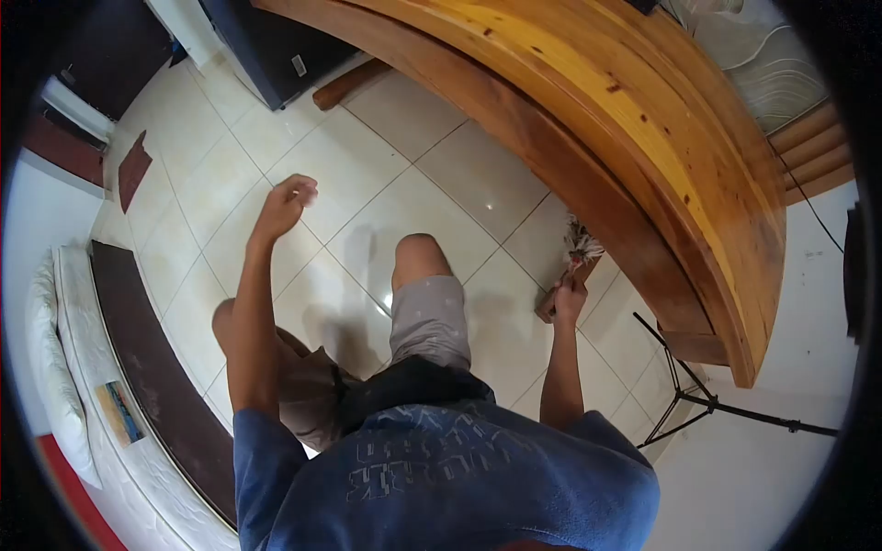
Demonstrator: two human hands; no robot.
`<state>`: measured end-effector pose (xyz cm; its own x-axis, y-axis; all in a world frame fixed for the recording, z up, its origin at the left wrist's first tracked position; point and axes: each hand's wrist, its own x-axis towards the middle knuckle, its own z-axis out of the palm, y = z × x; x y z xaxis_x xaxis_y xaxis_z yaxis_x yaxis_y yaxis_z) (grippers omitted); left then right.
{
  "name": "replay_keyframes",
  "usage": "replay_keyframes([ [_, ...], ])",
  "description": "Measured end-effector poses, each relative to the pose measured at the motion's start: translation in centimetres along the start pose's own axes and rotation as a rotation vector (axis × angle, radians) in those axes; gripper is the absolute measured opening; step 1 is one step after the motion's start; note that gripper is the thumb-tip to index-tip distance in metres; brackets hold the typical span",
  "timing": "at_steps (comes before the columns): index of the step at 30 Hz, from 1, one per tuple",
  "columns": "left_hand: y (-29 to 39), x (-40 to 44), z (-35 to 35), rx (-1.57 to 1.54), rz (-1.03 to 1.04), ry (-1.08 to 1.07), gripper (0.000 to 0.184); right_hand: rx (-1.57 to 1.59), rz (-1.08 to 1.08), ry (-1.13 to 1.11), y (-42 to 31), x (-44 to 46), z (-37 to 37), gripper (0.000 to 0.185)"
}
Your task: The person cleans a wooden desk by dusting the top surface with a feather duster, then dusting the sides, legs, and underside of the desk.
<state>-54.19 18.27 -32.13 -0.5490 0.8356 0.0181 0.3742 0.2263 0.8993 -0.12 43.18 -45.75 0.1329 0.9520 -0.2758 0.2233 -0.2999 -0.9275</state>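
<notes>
1. Tiled floor (354, 179): open room, I note, around the left hand (292, 198).
2. Wooden table (588, 83), curved: bars my way beyond the right hand (569, 299).
3. Brown wooden piece (546, 309): just beside the right hand.
4. Knee (420, 253), bent: obstructs my straight crossing between the hands.
5. Black stand (698, 399), splayed legs: blocks the far right.
6. Mattress (81, 294): limits the far left.

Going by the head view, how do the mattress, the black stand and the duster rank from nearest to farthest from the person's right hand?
From the right hand:
1. Duster: held in it, strands beyond the fingers.
2. Black stand: on the person's right.
3. Mattress: across the room, on the person's left.
</notes>
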Motion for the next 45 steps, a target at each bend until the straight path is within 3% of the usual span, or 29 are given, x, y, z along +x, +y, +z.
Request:
replay_keyframes([
  [3,0.1,1.4,-1.7,0.040,0.020,-0.044,0.016,0.000,0.114,0.062,3.9,2.3,1.8,0.008],
  [6,-4.9,3.8,-3.1,0.124,0.027,-0.088,0.014,-0.342,0.164,0.102,11.5,8.2,2.7,0.007],
  [9,-3.6,4.8,-1.8,0.351,0.025,-0.205,0.016,-0.407,0.112,0.315,8.3,6.2,5.0,0.039],
  [11,-2.2,5.3,-1.0,0.419,-0.027,-0.298,0.025,-0.399,0.111,0.317,5.5,5.5,6.4,0.035],
  [13,0.1,5.6,-0.2,0.556,-0.133,-0.379,0.029,-0.351,0.094,0.174,3.7,5.9,8.2,0.032],
  [16,0.2,7.2,0.7,0.572,-0.095,-0.470,0.036,-0.337,0.016,-0.001,4.4,7.2,9.9,0.019],
  [19,-0.2,8.0,1.5,0.530,-0.032,-0.494,0.038,-0.013,0.084,-0.001,4.3,6.7,10.2,0.009],
  [20,0.0,8.2,1.4,0.559,-0.036,-0.504,0.038,-0.027,0.156,0.013,3.9,6.3,10.1,0.009],
  [23,0.9,9.4,1.1,0.554,-0.063,-0.526,0.039,-0.197,-0.046,0.091,11.3,10.3,10.5,0.014],
  [26,0.3,10.4,1.8,0.589,-0.080,-0.532,0.041,-0.328,0.038,0.152,6.6,4.7,12.7,0.018],
  [29,0.5,10.7,2.2,0.633,-0.091,-0.521,0.042,-0.348,-0.116,0.190,8.5,4.5,12.2,0.017],
  [32,0.7,10.4,3.1,0.588,-0.070,-0.560,0.042,-0.018,0.119,0.301,4.8,3.4,11.8,0.018],
  [35,0.2,9.9,3.8,0.598,-0.064,-0.594,0.041,-0.147,0.110,0.226,6.3,5.3,11.2,0.017],
  [38,-0.9,9.2,3.9,0.644,-0.072,-0.620,0.041,-0.395,-0.134,0.121,6.4,4.7,11.8,0.016],
  [41,-0.5,8.9,3.6,0.632,-0.092,-0.633,0.042,-0.178,-0.111,0.238,8.6,5.9,12.4,0.014],
  [44,-0.7,8.8,3.4,0.617,-0.082,-0.607,0.043,-0.103,0.027,0.388,6.1,4.8,12.6,0.013],
  [45,-1.0,8.6,3.2,0.627,-0.087,-0.602,0.043,-0.113,0.002,0.272,6.3,5.2,12.5,0.012],
])
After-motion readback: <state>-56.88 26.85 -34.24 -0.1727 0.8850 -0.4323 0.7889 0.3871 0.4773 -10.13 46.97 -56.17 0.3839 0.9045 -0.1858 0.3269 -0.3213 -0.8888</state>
